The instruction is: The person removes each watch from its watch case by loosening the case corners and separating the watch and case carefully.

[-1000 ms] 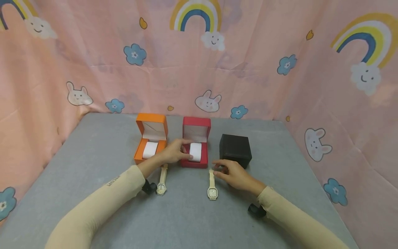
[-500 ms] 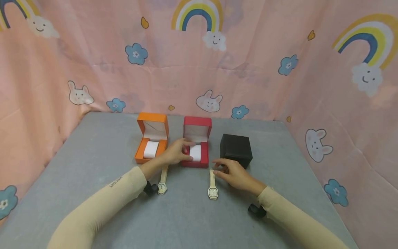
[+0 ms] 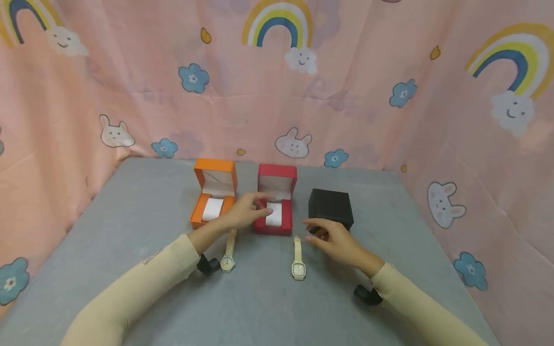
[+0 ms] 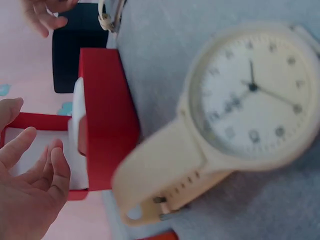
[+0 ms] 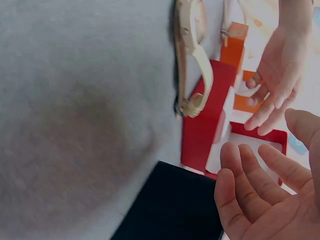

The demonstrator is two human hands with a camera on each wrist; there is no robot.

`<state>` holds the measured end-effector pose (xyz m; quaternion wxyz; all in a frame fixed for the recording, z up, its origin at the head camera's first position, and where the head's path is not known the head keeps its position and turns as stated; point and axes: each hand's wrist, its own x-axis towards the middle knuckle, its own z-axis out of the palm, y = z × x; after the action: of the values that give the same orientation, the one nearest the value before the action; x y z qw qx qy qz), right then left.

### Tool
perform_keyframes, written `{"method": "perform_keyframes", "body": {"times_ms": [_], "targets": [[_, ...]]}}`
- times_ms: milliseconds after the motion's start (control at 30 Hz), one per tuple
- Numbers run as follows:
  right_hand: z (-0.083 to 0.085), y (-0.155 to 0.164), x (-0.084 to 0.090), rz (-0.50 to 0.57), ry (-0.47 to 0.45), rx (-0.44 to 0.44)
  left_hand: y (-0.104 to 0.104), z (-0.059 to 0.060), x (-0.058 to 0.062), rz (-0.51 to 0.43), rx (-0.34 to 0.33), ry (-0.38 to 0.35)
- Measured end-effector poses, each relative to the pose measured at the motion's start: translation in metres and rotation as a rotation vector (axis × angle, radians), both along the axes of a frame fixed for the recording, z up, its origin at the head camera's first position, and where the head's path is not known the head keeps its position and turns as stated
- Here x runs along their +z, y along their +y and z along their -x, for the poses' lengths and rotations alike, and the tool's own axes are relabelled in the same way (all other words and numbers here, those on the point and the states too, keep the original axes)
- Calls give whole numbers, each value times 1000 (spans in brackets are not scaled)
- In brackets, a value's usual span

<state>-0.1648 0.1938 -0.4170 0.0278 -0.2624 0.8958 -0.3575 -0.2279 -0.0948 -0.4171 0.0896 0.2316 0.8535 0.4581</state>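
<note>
Red box [image 3: 287, 216] sits open mid-frame, its cushion [image 3: 275, 219] probably best pinched lightly by both sides, with left hand [image 3: 246, 211] relaxed and empty over the box, right hand [image 3: 337, 241] likewise, right of centre.

In the head view, the left hand [image 3: 244, 211] covers part of the red box [image 3: 273, 231] and the strap end of the round watch [image 3: 227, 263], the right hand [image 3: 335, 239] hides the lower front of the black box [image 3: 331, 205], and lettering on the left sleeve [image 3: 130, 286] is unreadably small. The left wrist view's right edge crops the round watch; the right wrist view cuts the square watch [image 3: 298, 270] at its top and the black box at its bottom.
</note>
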Motion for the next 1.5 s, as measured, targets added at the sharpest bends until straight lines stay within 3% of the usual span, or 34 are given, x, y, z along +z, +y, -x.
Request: {"method": "perform_keyframes", "body": {"times_ms": [267,833,1067,1500], "targets": [[-4,12,10,17,44,-49,8,-7,5,-21,-71,30],[4,41,20,-21,31,-134,25,0,18,5,-127,47],[10,48,25,-18,32,-149,35,6,25,-2,-97,30],[23,65,22,-30,56,-202,53,11,32,-19,-112,31]]}}
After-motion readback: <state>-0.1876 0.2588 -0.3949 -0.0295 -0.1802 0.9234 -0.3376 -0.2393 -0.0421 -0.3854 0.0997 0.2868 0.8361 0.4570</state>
